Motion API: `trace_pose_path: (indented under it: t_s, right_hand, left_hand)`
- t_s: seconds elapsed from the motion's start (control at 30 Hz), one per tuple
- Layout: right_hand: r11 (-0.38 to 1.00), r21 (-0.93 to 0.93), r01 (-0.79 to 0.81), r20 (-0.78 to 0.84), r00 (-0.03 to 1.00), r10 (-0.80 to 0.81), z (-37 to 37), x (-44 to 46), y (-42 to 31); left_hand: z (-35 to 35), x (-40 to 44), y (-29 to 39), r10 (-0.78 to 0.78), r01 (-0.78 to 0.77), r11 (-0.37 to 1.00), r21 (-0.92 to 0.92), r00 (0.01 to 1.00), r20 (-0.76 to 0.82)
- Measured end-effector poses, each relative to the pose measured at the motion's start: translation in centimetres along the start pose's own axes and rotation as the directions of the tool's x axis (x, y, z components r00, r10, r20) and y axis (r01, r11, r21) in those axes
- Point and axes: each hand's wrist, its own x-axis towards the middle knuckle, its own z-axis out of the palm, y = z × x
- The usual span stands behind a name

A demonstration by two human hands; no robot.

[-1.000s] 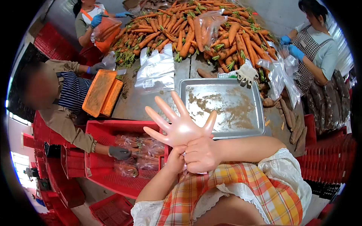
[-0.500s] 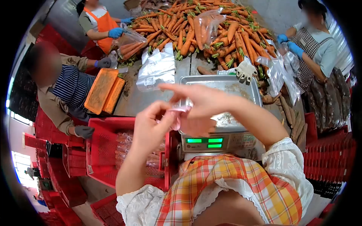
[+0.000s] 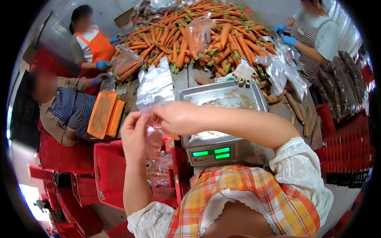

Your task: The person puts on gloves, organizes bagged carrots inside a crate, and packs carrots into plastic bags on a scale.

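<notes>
Table point(image 3: 182, 81) beyond, glove point(image 3: 154, 142) in curled hands point(image 3: 176, 118)

Pink glove point(image 3: 154, 143) deflated; left hand point(image 3: 134, 133), right hand point(image 3: 176, 119) shifted leftward; co-worker's hand point(image 3: 75, 120), crate point(image 3: 104, 168) to apron point(image 3: 65, 104)

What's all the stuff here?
Metal table: one, grey, centre.
Long carrots: many, orange, table's back.
Thin plastic bags: several, clear, near carrots.
Boxy digital scale: one, grey, table's front.
Rectangular metal tray: one, silver, atop scale.
Knitted glove: one, white, tray's far corner.
Boxy container: count unclear, orange, table's left.
Plastic crates: several, red, left and right.
Long roots: several, brown, table's right.
Wrapped bundles: several, dark, far right.
Aproned co-workers: three, mixed colours, around table.
Filmy glove: one, pink, front left.
Plaid garment: one, orange-yellow, nearest camera.
Left grip: one, bare, holding filmy glove.
Right grip: one, bare, beside left.
</notes>
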Motion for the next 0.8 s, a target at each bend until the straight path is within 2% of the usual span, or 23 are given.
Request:
trace_pose_path:
  t_s: [0.03,0.1,0.13,0.17,0.23,0.27,0.33,0.37,0.4,0.43,0.47,0.5,0.53,0.57,0.6,0.63,0.7,0.73,0.77,0.8]
  right_hand:
    - [1.000,-0.003,-0.016,-0.017,1.000,0.016,-0.2,0.0,-0.4]
    - [0.957,-0.271,0.100,0.323,0.946,-0.007,-0.7,0.0,-1.3]
    - [0.909,-0.409,0.083,0.402,0.910,0.098,-0.4,0.6,-1.5]
    - [0.910,-0.408,0.075,0.393,0.914,0.101,0.0,0.6,-1.2]
    - [0.865,-0.468,0.180,0.242,0.968,-0.070,1.7,0.9,-0.1]
    - [0.865,-0.468,0.184,0.240,0.968,-0.076,2.7,0.7,0.8]
    - [0.772,-0.419,0.479,0.298,0.875,-0.382,4.1,0.0,2.1]
    - [0.768,-0.417,0.487,0.307,0.870,-0.385,4.3,0.1,2.3]
    - [0.855,-0.413,0.314,0.357,0.919,-0.166,3.9,0.2,2.2]
    - [0.898,-0.424,0.119,0.397,0.916,0.066,3.5,0.2,2.2]
    - [0.926,-0.365,0.094,0.221,0.975,-0.012,3.7,0.7,4.4]
    - [0.972,0.030,-0.233,0.360,0.910,0.208,1.3,2.1,3.9]
    - [0.854,0.384,-0.350,0.374,0.905,0.203,0.9,3.0,4.9]
    - [0.607,0.680,-0.411,0.376,0.907,0.192,1.1,3.9,6.3]
    - [0.367,0.857,-0.361,0.260,0.919,0.296,2.5,5.4,7.5]
    - [0.114,0.967,-0.228,0.162,0.894,0.417,3.8,6.6,8.2]
    - [-0.205,0.978,-0.038,0.156,0.784,0.601,4.0,6.1,6.1]
    - [0.133,0.990,-0.043,-0.052,0.767,0.639,4.3,5.5,5.4]
    - [0.452,0.889,-0.072,-0.254,0.744,0.618,5.0,5.1,5.0]
    - [0.572,0.819,0.046,-0.401,0.759,0.513,9.3,8.5,8.4]
  left_hand:
    - [0.2,-0.2,0.7,-0.039,0.039,0.998,-0.056,0.999,-0.010]
    - [-0.6,0.2,-0.3,-0.072,0.075,0.993,-0.090,0.997,0.036]
    - [-0.6,0.2,-0.7,-0.137,0.147,0.974,-0.174,0.988,0.066]
    - [-0.3,-0.2,-0.7,-0.232,0.235,0.944,-0.230,0.972,0.038]
    - [-0.4,-0.6,-1.0,-0.231,0.246,0.914,-0.324,0.969,0.083]
    - [-0.4,-0.6,-1.3,-0.253,0.245,0.905,-0.349,0.967,0.022]
    - [-1.6,0.1,-2.8,-0.255,0.234,0.897,-0.375,0.967,-0.007]
    - [-2.1,0.2,-3.3,-0.264,0.230,0.886,-0.402,0.964,-0.031]
    - [-1.9,-0.2,-3.0,-0.263,0.226,0.885,-0.407,0.964,-0.037]
    - [-1.3,-0.6,-2.2,-0.279,0.256,0.911,-0.325,0.960,-0.028]
    - [-0.5,-1.1,-1.5,-0.300,0.289,0.927,-0.238,0.954,-0.011]
    - [0.2,-1.3,-1.3,-0.323,0.321,0.935,-0.149,0.946,0.011]
    - [0.6,-1.7,-2.1,-0.225,0.230,0.970,-0.079,0.972,0.065]
    - [0.8,-1.9,-2.9,-0.195,0.196,0.981,0.001,0.976,0.100]
    - [1.3,-2.0,-3.7,-0.203,0.207,0.978,-0.033,0.975,0.093]
    - [1.8,-2.2,-4.3,-0.214,0.219,0.974,-0.062,0.973,0.088]
    - [2.0,-2.1,-5.2,-0.154,0.162,0.984,-0.073,0.983,0.098]
    - [2.6,-1.9,-4.4,-0.146,0.153,0.984,-0.096,0.986,0.079]
    - [2.5,-1.6,-4.5,-0.107,0.112,0.990,-0.088,0.993,0.052]
    - [3.0,-1.5,-3.9,-0.054,0.057,0.996,-0.071,0.997,0.048]
